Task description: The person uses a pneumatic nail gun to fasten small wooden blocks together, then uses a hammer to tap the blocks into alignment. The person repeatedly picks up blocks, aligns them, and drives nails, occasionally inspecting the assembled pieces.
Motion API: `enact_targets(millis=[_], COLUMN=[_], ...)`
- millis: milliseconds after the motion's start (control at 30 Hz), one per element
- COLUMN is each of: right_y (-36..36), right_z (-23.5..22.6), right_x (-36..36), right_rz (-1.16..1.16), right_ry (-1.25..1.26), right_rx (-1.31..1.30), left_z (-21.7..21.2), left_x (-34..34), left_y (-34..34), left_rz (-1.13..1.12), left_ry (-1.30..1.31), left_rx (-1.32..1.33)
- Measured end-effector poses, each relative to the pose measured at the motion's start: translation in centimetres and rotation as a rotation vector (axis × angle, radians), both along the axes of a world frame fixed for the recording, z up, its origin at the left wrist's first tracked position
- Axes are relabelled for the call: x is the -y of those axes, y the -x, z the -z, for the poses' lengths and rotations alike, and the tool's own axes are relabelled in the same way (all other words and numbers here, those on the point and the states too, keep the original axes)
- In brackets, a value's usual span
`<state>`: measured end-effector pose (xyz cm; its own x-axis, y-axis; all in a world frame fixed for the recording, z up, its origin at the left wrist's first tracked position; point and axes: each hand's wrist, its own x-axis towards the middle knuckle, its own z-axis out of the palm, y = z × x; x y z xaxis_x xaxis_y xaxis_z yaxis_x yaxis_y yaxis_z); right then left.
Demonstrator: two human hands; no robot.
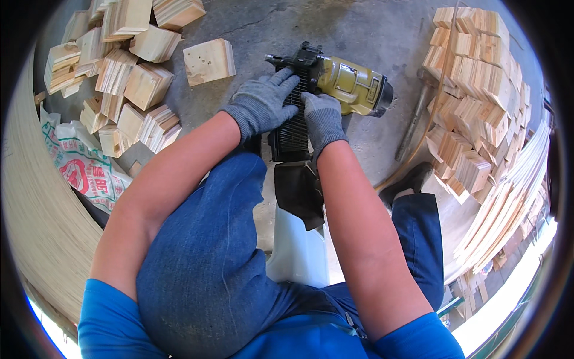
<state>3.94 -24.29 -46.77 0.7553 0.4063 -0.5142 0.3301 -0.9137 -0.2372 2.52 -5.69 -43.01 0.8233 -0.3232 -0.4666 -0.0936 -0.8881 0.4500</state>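
Note:
A nail gun (347, 87) with an olive-yellow body and black nose lies across the floor in front of me. Rows of metal nails (290, 133) show in its black magazine. My gloved left hand (260, 102) reaches over the magazine from the left, fingers stretched out and thumb apart, touching the nails. On the other side, my gloved right hand (321, 113) is curled against the gun where magazine and body meet. Its fingertips are partly hidden. A glossy black piece (299, 192) sits below the magazine, partly behind my right forearm.
Plywood blocks (143, 84) are heaped at the far left, with one block (209, 61) apart. More blocks (472, 90) are stacked at right, beside a metal bar (412, 122) and a brown hose (442, 84). A printed sack (84, 164) lies left. Beneath me is a pale plastic seat (299, 251).

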Motion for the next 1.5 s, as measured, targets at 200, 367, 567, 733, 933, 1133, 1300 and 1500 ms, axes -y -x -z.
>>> enact_targets(millis=[200, 367, 567, 733, 933, 1133, 1300, 1500], right_y=[0.0, 0.2, 0.6, -0.1, -0.3, 0.2, 0.9, 1.0], right_z=[0.8, -0.3, 0.3, -0.7, 0.0, -0.6, -0.6, -0.1], right_x=[0.4, -0.9, -0.3, -0.9, -0.4, -0.2, -0.2, -0.2], right_rz=[0.0, 0.828, 0.863, 0.896, 0.782, 0.848, 0.96, 0.807], right_ry=[0.0, -0.298, -0.368, -0.286, -0.257, -0.339, -0.371, -0.392], right_rx=[0.013, -0.329, -0.291, -0.382, -0.311, -0.335, -0.346, -0.267], left_z=[0.0, 0.2, -0.3, -0.2, 0.1, 0.1, -0.1, 0.3], left_x=[0.1, 0.2, 0.3, 0.2, 0.2, 0.1, 0.3, 0.2], left_y=[-0.1, 0.2, -0.1, 0.1, 0.2, 0.7, 0.9, 0.7], left_rz=[0.013, 0.004, 0.017, 0.009, 0.018, 0.0, -0.015, -0.002], left_ry=[-0.013, -0.072, -0.066, -0.073, -0.06, -0.036, -0.021, -0.056], left_rx=[0.018, 0.033, -0.015, -0.006, 0.058, 0.084, 0.022, 0.079])
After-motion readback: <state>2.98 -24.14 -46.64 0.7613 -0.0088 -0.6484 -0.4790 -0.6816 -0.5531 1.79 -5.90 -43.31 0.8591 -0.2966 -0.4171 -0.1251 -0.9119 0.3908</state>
